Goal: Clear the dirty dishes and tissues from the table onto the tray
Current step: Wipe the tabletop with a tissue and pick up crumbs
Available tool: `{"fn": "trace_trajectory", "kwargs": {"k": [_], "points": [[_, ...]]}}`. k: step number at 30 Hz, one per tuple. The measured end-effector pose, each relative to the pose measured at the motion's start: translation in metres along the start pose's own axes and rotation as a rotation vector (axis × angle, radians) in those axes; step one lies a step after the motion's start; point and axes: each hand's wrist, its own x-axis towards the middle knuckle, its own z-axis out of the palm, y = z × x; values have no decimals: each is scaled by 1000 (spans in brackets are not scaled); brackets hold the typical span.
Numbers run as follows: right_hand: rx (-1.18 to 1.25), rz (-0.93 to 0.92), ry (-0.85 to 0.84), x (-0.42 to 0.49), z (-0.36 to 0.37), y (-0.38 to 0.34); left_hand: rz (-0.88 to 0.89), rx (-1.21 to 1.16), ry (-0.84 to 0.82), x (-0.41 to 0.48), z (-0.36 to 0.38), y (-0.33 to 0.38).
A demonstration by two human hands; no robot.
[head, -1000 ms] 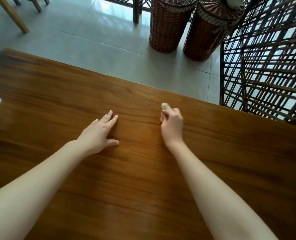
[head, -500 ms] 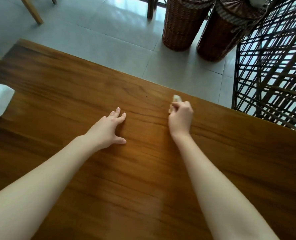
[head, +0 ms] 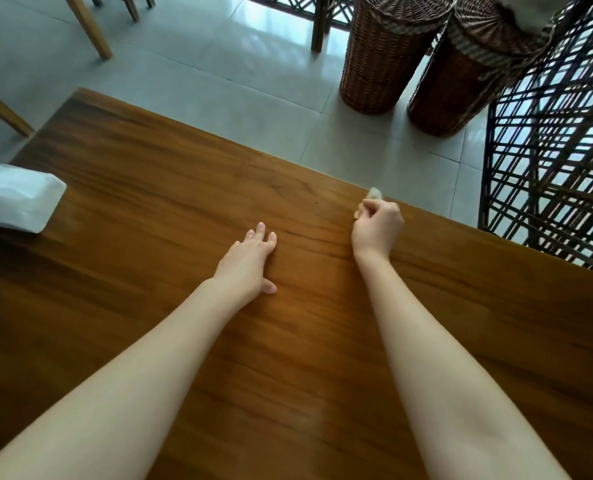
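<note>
Since the earlier frame the right hand (head: pixel 378 228) has shifted toward the far edge of the surface (head: pixel 149 306). Its fingers (head: pixel 374 206) are curled tight around a small pale tissue wad (head: pixel 374 194), which protrudes above the knuckles. The left hand (head: pixel 250 263) lies flat on the wood, fingers straight and slightly apart. A white packet (head: pixel 14 199) sits at the left edge.

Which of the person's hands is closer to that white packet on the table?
Left. The left hand rests flat mid-table, apart from the white packet; the right hand is farther right, pinching a small wad.
</note>
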Motion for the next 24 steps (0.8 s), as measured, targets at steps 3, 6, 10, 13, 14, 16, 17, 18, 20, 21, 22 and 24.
{"fn": "trace_trajectory", "kwargs": {"k": [3, 6, 10, 13, 14, 16, 17, 18, 20, 21, 22, 24], "points": [[-19, -220, -224, -34, 21, -24, -2, -41, -1, -2, -1, -3], [-20, -368, -319, -42, 19, -25, 23, -58, -6, -6, -2, -7], [-84, -182, -89, 6, -19, 16, 30, -50, -1, -6, 0, -8], [-115, 25, 38, 32, -45, 47, 23, -12, 6, -5, 0, -7], [-141, 32, 29, 30, -44, 48, 25, -1, 8, -5, 0, -7], [-175, -32, -32, 9, -35, 35, 26, 18, 9, -6, -1, -8], [-172, -101, -89, -9, -28, 26, 28, 40, 3, -6, -2, -8], [-165, -191, -160, -31, -21, 18, 34, 72, -7, -7, -3, -7], [-159, -369, -303, -76, -14, 11, 42, 122, -14, -10, -3, -5], [-155, -418, -356, -92, -15, 13, 45, 124, 0, -15, -1, -5], [-136, -430, -380, -102, -20, 19, 55, 115, 34, -21, 2, -4], [-66, -373, -359, -109, -39, 35, 94, 77, 145, -38, 11, -4]]}}
